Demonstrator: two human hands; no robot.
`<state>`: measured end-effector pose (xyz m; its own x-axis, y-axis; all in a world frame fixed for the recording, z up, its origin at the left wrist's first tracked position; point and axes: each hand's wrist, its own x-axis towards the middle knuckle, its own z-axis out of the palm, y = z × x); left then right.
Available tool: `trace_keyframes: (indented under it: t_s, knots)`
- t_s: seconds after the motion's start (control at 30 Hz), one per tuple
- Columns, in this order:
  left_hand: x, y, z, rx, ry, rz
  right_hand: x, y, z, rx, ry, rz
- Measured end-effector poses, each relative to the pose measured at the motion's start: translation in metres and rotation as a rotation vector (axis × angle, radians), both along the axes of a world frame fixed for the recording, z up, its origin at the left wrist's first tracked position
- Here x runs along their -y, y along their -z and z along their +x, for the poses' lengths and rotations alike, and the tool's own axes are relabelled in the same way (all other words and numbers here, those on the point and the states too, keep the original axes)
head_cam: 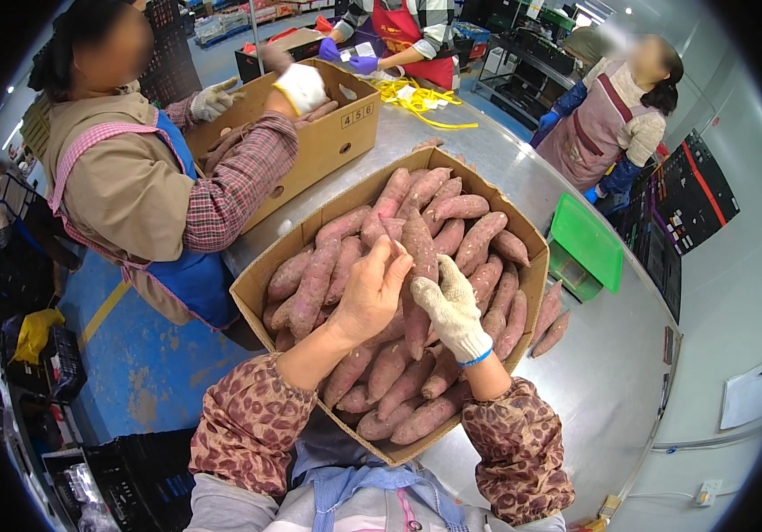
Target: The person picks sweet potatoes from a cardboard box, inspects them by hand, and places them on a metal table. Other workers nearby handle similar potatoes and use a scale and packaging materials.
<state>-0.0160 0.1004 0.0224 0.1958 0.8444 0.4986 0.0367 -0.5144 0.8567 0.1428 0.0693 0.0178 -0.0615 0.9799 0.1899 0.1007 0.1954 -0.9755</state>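
Observation:
A cardboard box [394, 453] full of reddish-purple sweet potatoes [314, 286] stands on the metal table before me. My right hand [450, 302], in a cream knitted glove with a blue cuff edge, grips a long sweet potato [419, 249] above the others, its tip pointing away from me. My bare left hand [373, 286] is just left of that sweet potato, thumb and forefinger pinched together near its side. Whether something small is between those fingertips I cannot tell. Leopard-patterned sleeve covers are on both my forearms.
At the left a co-worker in gloves [301, 90] reaches over another cardboard box [327, 149] of sweet potatoes. Yellow straps [414, 96] lie on the table [593, 372]. Right of my box are a green plastic container [587, 243] and loose sweet potatoes [551, 332]. Two more people stand beyond.

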Motion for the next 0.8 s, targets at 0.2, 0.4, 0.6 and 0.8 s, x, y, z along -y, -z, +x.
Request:
trace_keyframes:
  t_s: [0.2,0.4,0.6,0.8]
  knots:
    - [-0.002,0.0,0.001,0.377,0.253,-0.299,0.003,0.0,-0.002,-0.239,0.04,-0.247]
    - [-0.009,0.003,-0.003,0.401,0.194,-0.418,-0.003,0.012,0.005,-0.304,0.035,-0.287]
    - [-0.011,0.013,-0.002,-0.237,0.012,-0.232,-0.009,0.03,0.016,-0.795,0.021,-0.137]
    - [-0.005,-0.001,-0.001,-0.009,0.164,-0.529,-0.013,0.048,0.018,-0.503,0.155,-0.008]
